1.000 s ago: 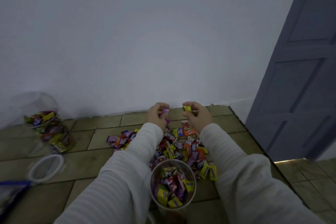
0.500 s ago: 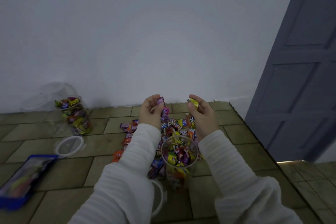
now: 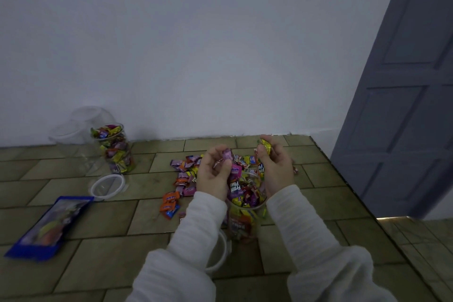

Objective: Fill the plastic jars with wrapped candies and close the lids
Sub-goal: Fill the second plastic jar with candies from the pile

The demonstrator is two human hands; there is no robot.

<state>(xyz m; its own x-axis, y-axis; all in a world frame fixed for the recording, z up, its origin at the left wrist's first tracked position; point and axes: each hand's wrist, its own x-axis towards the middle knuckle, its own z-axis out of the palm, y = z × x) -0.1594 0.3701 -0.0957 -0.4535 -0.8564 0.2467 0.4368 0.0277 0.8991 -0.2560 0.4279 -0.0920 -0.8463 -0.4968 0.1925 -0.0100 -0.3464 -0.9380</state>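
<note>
our left hand (image 3: pixel 213 174) pinching a purple candy (image 3: pixel 227 154), our right hand (image 3: pixel 275 169) pinching a yellow candy (image 3: pixel 266 146), both above the nearly full open jar (image 3: pixel 245 215) on the tiled floor (image 3: pixel 110 252), loose candy pile (image 3: pixel 186 174) just behind

Two hands show: the left hand (image 3: pixel 213 174) at lower centre and the right hand (image 3: pixel 274 169) beside it, each pinching one candy, a purple candy (image 3: pixel 227 154) and a yellow candy (image 3: pixel 266 146). Jars with candies number two: one (image 3: pixel 245 213) between the wrists, one (image 3: pixel 115 149) at left. Two empty jars (image 3: pixel 81 127) seem to stand behind that one, blurred. Two lids lie loose, one (image 3: pixel 107 185) at left and one (image 3: pixel 219 252) at lower centre. One blue bag (image 3: pixel 49 225) lies lower left. The candy heap (image 3: pixel 186 174) is too jumbled to count.
</note>
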